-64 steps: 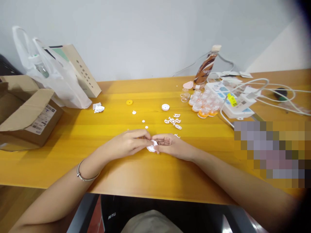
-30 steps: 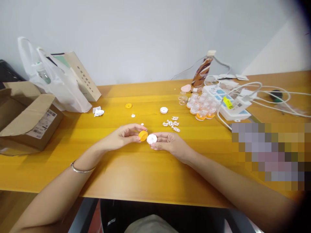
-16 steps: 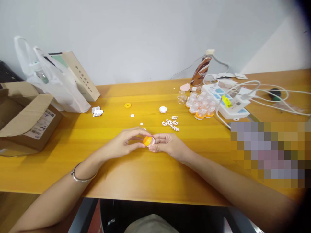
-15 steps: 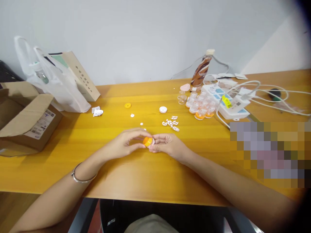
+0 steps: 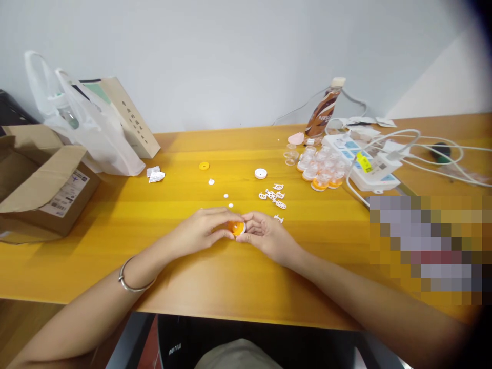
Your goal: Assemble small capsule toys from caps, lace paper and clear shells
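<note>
Between my two hands is a small round orange-and-white plastic piece (image 5: 237,228), held just above the table near its front. The fingers and thumb of my left hand (image 5: 203,230) close on its left side. My right hand (image 5: 269,236) grips its right edge between thumb and fingers. Fingers hide part of the piece. Beyond my hands lie small white discs (image 5: 230,205), white openwork plastic parts (image 5: 271,194), a white round cap (image 5: 260,173) and a yellow ring (image 5: 204,166). Clear domed pieces with orange and white bases (image 5: 323,169) cluster at the right.
A power strip (image 5: 378,179) with white cables and a brown drink bottle (image 5: 325,107) stand at the back right. At the left are an open cardboard box (image 5: 77,205), a white plastic bag (image 5: 115,154) and crumpled foil (image 5: 156,175). A pixelated patch covers the right side.
The orange-and-white piece has turned so more of its round orange face shows. My hands have moved slightly closer together around it. The view has shifted a little.
</note>
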Tool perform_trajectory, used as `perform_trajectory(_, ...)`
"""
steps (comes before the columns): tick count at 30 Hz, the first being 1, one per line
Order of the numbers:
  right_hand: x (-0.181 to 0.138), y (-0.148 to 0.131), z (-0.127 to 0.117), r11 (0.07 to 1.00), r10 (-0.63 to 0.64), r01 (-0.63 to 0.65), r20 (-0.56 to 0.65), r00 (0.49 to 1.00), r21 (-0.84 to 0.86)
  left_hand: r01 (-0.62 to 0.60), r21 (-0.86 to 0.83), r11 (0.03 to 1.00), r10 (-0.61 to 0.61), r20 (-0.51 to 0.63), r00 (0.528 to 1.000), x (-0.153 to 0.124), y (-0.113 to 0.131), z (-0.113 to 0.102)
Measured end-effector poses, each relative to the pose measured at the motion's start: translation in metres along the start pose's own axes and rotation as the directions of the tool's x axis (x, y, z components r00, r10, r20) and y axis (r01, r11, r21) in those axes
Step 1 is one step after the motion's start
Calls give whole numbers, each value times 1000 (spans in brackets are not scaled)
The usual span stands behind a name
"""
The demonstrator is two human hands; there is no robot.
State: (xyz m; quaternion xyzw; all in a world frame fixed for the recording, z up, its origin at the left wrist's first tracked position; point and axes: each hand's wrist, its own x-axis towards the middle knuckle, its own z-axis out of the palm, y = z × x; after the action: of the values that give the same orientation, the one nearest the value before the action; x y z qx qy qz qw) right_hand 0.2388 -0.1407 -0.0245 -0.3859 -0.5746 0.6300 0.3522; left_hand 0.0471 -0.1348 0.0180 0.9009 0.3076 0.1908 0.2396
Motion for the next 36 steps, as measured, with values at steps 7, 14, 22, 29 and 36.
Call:
perform_trajectory(7, -1, 1, 1, 999, -42, 42, 33, 999, -25, -4, 71, 997, 4, -11, 1000, -2, 1, 0)
perform_trajectory(14, -2, 4, 3, 993, -67, 63, 43, 997, 96, 9, -118, 993, -3, 50, 999, 1, 5, -8)
perform_trajectory(22, -1, -23, -23, 980, 16, 17, 164, 986, -197, 18, 35, 999, -20, 74, 997, -3, -2, -8)
perform_trajectory(29, 6, -49, -93, 721, -36, -28, -77, 996, -692, -34, 438, 898, 14, 47, 999, -5, -7, 2)
perform_trajectory(36, 2, -43, -84, 619, 48, 74, 131, 990, -782, 12, 395, 918, 9, -52, 999, 0, -1, 6)
